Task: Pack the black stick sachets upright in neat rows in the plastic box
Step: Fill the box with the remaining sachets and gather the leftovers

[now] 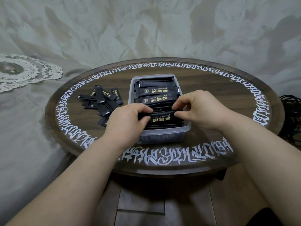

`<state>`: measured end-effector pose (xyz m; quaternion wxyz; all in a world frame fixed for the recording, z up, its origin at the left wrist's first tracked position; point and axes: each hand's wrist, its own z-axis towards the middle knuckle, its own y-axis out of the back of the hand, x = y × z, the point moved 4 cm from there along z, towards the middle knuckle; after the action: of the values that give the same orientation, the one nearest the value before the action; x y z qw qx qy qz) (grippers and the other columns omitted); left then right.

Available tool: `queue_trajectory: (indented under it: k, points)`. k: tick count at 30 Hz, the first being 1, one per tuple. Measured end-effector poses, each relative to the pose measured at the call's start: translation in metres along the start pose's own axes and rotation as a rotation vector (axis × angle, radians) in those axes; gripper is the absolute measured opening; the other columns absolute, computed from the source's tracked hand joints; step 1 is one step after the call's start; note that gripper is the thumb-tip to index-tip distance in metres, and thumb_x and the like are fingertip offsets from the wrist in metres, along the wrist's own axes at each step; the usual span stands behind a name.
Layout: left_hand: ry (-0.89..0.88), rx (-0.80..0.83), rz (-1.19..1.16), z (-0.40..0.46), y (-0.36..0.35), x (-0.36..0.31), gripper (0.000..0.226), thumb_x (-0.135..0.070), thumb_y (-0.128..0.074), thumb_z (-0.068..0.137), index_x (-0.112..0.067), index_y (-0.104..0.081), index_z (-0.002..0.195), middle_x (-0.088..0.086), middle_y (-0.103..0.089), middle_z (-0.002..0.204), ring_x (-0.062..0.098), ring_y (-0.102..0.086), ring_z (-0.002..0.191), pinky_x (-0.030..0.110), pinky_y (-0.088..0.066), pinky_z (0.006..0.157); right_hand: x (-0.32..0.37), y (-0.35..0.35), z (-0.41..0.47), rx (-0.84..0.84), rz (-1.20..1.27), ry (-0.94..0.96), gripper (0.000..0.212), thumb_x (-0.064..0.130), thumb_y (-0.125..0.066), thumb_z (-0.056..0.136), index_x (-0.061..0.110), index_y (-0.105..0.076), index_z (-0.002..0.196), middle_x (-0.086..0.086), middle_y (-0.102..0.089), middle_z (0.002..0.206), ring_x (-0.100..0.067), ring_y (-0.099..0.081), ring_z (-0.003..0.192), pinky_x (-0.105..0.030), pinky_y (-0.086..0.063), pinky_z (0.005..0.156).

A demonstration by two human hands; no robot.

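A clear plastic box (pixel 164 133) stands in the middle of a round dark table (pixel 211 98). It holds several black stick sachets (pixel 158 92) with gold print, lying crosswise on their long edges in rows. My left hand (pixel 128 119) and my right hand (pixel 200 110) each pinch one end of a bundle of black sachets (pixel 161 119) at the box's near end. A loose pile of black sachets (pixel 102 100) lies on the table left of the box.
White script runs around the table's rim (pixel 162 156). A grey cloth (pixel 32 128) with a lace doily (pixel 24 70) lies to the left. Black cables (pixel 291 115) hang at the right edge. Wooden floor (pixel 140 206) shows below.
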<state>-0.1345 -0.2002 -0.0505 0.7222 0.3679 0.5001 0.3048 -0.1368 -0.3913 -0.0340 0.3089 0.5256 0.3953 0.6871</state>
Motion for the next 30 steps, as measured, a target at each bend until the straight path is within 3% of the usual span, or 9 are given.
queue_trajectory:
  k: [7,9,13,15,19,24,30]
  points:
    - [-0.041,0.065,-0.023,0.004,0.005,0.003,0.027,-0.026,-0.074,0.082,-0.029,-0.069,0.108,-0.019,-0.063,0.092,0.0,-0.057,0.091,0.004,-0.036,0.077,0.0,0.003,-0.005,0.017,0.007,-0.001,0.009,0.022,-0.074,0.079,0.023,-0.072,0.088,0.025,-0.052,0.053,0.018,-0.05,0.058,0.0,-0.034,0.056]
    - [-0.056,0.073,-0.005,0.006,0.009,0.004,0.034,-0.029,-0.077,0.078,-0.03,-0.066,0.111,-0.02,-0.058,0.091,0.001,-0.055,0.089,0.01,-0.039,0.078,0.001,0.004,-0.005,0.0,-0.012,0.005,0.01,0.022,-0.074,0.079,0.023,-0.071,0.089,0.026,-0.052,0.051,0.015,-0.051,0.059,0.0,-0.033,0.056]
    - [-0.07,0.086,0.069,0.009,0.01,0.004,0.05,-0.037,-0.079,0.073,-0.033,-0.058,0.119,-0.017,-0.045,0.104,0.0,-0.047,0.096,0.017,-0.033,0.083,0.003,0.0,-0.002,-0.038,-0.119,0.041,0.028,0.029,-0.075,0.076,0.028,-0.065,0.103,0.014,-0.051,0.097,-0.003,-0.052,0.085,-0.014,-0.033,0.067]
    - [-0.065,0.086,0.084,0.01,0.011,0.005,0.056,-0.039,-0.08,0.072,-0.033,-0.055,0.121,-0.017,-0.043,0.108,0.001,-0.046,0.1,0.018,-0.033,0.084,0.005,-0.001,-0.001,-0.056,-0.115,0.04,0.042,0.033,-0.076,0.074,0.03,-0.06,0.112,0.013,-0.044,0.108,-0.006,-0.049,0.095,-0.019,-0.034,0.077]
    - [-0.074,0.09,0.116,0.012,0.011,0.006,0.057,-0.042,-0.079,0.072,-0.033,-0.055,0.123,-0.017,-0.045,0.108,0.004,-0.046,0.105,0.02,-0.034,0.088,0.003,-0.003,-0.001,-0.032,-0.14,0.017,0.06,0.038,-0.076,0.072,0.028,-0.053,0.126,0.01,-0.048,0.115,-0.011,-0.051,0.106,-0.024,-0.04,0.086]
    - [-0.081,0.136,0.171,0.014,0.009,0.007,0.047,-0.044,-0.076,0.075,-0.035,-0.059,0.118,-0.017,-0.055,0.105,0.01,-0.045,0.111,0.022,-0.032,0.086,0.003,-0.006,0.001,0.03,-0.207,0.012,0.048,0.042,-0.074,0.074,0.027,-0.06,0.117,0.009,-0.052,0.106,-0.011,-0.052,0.101,-0.023,-0.038,0.08]
    - [-0.093,0.229,0.191,0.017,0.007,0.006,0.057,-0.044,-0.075,0.076,-0.039,-0.054,0.129,-0.017,-0.059,0.12,0.009,-0.036,0.119,0.022,-0.029,0.089,0.003,-0.007,0.001,0.074,-0.187,0.004,0.047,0.043,-0.074,0.075,0.027,-0.061,0.116,0.01,-0.058,0.11,-0.012,-0.055,0.102,-0.024,-0.041,0.082]
